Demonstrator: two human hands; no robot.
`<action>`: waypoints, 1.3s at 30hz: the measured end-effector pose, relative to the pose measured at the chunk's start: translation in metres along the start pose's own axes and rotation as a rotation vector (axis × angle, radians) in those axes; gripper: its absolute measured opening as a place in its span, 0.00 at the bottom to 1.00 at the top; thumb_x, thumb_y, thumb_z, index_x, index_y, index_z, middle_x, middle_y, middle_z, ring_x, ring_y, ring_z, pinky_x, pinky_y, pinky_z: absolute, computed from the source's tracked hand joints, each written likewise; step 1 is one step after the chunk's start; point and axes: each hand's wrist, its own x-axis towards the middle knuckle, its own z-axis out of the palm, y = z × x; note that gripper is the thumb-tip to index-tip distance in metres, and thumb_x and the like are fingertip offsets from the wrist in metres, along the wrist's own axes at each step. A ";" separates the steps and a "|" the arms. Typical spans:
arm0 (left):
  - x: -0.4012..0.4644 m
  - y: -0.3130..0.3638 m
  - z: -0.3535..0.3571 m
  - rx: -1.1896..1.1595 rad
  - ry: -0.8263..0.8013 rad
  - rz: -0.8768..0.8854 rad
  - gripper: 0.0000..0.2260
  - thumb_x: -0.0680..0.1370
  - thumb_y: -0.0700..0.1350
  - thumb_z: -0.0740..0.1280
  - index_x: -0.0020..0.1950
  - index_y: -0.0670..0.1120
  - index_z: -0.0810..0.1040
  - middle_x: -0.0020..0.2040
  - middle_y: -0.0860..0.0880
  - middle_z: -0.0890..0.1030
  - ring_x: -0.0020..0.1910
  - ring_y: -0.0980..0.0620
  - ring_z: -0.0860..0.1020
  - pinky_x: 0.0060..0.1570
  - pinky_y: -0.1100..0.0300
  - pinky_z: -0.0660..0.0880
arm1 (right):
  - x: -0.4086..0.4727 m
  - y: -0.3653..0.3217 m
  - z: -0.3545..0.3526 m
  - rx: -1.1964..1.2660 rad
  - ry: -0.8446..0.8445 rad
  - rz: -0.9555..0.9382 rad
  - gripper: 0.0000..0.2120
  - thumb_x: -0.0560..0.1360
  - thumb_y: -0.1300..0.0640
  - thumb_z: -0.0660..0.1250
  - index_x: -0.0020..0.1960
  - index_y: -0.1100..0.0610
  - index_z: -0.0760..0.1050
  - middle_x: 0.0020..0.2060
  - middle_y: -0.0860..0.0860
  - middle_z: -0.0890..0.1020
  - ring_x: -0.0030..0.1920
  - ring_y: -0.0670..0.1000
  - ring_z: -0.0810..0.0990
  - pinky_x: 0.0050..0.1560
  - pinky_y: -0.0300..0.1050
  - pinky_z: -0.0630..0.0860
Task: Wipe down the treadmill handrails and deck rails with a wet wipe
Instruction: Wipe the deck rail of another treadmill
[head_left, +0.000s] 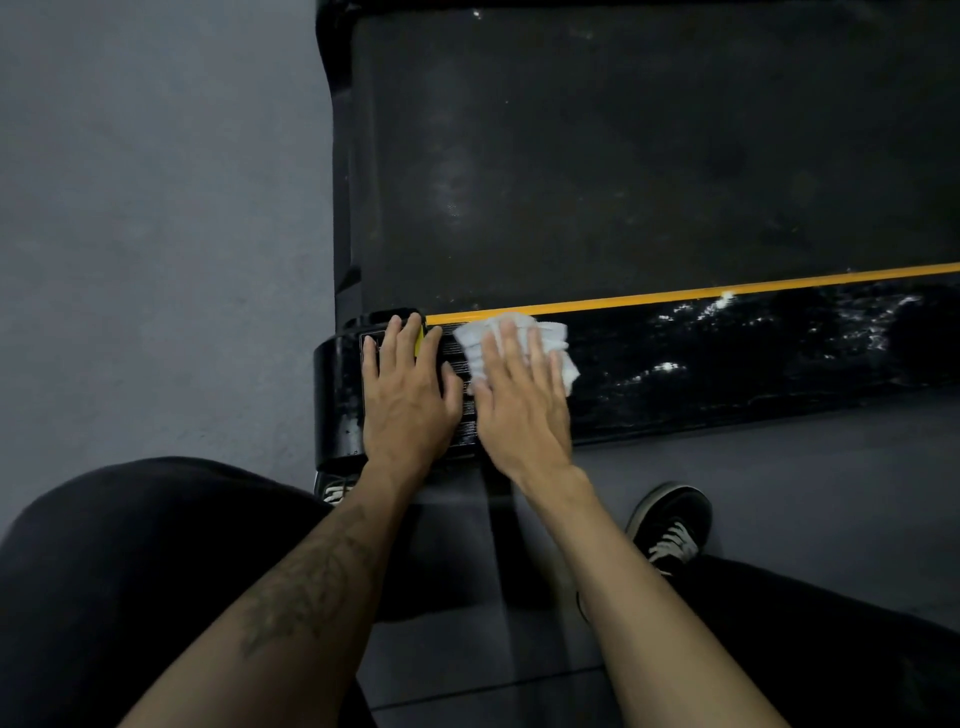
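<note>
At the far left lies grey floor (156, 208), and a dark-clothed knee (130, 571) fills the lower left corner. The left hand (408, 387) rests flat, fingers straight and slightly spread, on the rear end cap of the treadmill's near deck rail (727, 358), holding nothing. Just beside it, thumbs almost touching, the right hand (524, 395) presses down with straight fingers on a crumpled white wet wipe (550, 338), which lies on the ribbed top of the rail near its end. To the right of the wipe the glossy black rail shows wet, glinting streaks. A yellow stripe (727, 291) runs along the rail's far edge, bordering the dark belt (649, 156). A black laced shoe (672, 525) stands on the floor at lower right.
</note>
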 end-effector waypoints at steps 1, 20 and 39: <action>0.000 0.000 0.000 -0.002 0.001 0.001 0.23 0.80 0.51 0.55 0.73 0.44 0.74 0.77 0.42 0.70 0.79 0.42 0.63 0.79 0.40 0.55 | 0.001 0.001 -0.001 -0.008 -0.023 -0.077 0.29 0.87 0.46 0.49 0.84 0.51 0.46 0.84 0.48 0.44 0.83 0.53 0.40 0.82 0.55 0.39; 0.000 0.002 -0.005 -0.005 -0.028 -0.003 0.24 0.81 0.50 0.55 0.74 0.43 0.73 0.78 0.42 0.69 0.80 0.43 0.62 0.80 0.41 0.53 | 0.029 0.010 -0.008 -0.014 0.001 0.060 0.29 0.87 0.48 0.49 0.84 0.52 0.46 0.84 0.48 0.44 0.83 0.52 0.39 0.81 0.57 0.39; 0.000 0.005 -0.010 0.016 -0.070 0.010 0.25 0.81 0.51 0.52 0.76 0.46 0.72 0.79 0.42 0.67 0.81 0.43 0.60 0.80 0.40 0.53 | 0.021 0.045 -0.016 -0.036 0.006 -0.073 0.28 0.87 0.45 0.49 0.84 0.50 0.49 0.84 0.48 0.47 0.83 0.49 0.43 0.82 0.51 0.41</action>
